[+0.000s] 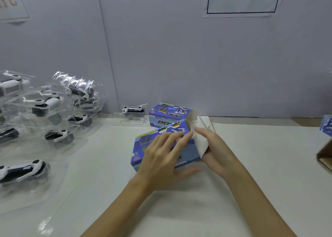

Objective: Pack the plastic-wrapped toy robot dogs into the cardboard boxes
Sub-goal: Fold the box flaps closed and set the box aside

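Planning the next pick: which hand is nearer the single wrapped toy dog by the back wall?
Left. The left hand rests on the blue box, just below the wrapped dog; the right hand, holding the box flap, is farther right.

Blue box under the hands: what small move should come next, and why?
Probably fold the white flap shut. The blue box lies on its side, its right end open; the left hand steadies it and the right hand holds the flap.

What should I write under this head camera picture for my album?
Two hands fold the flap on a blue box, wrapped toy dogs waiting nearby.
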Demonstrator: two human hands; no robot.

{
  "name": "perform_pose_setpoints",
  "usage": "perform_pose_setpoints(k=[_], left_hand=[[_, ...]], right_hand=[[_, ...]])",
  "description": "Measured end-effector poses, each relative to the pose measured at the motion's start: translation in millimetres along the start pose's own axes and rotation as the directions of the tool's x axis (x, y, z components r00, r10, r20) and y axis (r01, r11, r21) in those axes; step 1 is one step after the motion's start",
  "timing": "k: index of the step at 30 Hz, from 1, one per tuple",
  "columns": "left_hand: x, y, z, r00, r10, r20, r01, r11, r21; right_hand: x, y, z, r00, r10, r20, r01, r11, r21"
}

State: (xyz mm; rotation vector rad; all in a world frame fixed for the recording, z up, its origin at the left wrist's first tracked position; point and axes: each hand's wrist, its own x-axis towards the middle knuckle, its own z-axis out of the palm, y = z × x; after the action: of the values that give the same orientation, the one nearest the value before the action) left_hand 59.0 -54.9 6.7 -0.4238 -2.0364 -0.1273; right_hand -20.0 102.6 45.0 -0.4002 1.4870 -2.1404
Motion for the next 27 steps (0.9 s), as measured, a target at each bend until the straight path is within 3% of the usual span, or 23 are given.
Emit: perform_pose_setpoints(k=[3,5,7,9,11,15,20,24,27], left_hand=[[3,5,-6,0.999,-0.044,-0.024,0.042,0.997,-0.066],[8,1,-12,0.986,-0.168,-0.003,0.167,0.98,-0.107],[12,-7,-21,0.93,-0.342,0.138,0.35,0.936,-0.044],[12,-17,-28,0.833,-0.448,0.325,0.441,0.892,0.101],[11,-25,-30,0.777,-0.471,0.419,0.479,0.873,0.094],[12,-27,-31,0.741,-0.451,0.497,0.54,0.841,-0.042],[14,-27,-32,0.753,-0.424,0.503,0.566,0.808,-0.166],[11,-29,-34,0.851,-0.356,0.385,0.423,0.9,-0.103],[10,-28,-35,0.913,-0.279,0.297,0.295,0.955,-0.01]], right_hand=[[2,3,-5,0.999,-0.017,-0.051,0.014,0.998,-0.065],[0,2,-3,0.998,-0.059,-0.014,0.058,0.997,-0.052],[0,3,3,0.994,-0.103,0.028,0.104,0.992,-0.067],[1,6,9,0.987,-0.139,0.08,0.147,0.983,-0.108],[0,10,15,0.978,-0.163,0.128,0.184,0.967,-0.174],[-3,12,18,0.973,-0.149,0.175,0.197,0.932,-0.303],[1,12,15,0.984,-0.176,0.005,0.173,0.962,-0.213],[0,13,13,0.97,-0.236,0.066,0.241,0.966,-0.096],[-2,17,17,0.921,-0.358,0.154,0.378,0.918,-0.124]])
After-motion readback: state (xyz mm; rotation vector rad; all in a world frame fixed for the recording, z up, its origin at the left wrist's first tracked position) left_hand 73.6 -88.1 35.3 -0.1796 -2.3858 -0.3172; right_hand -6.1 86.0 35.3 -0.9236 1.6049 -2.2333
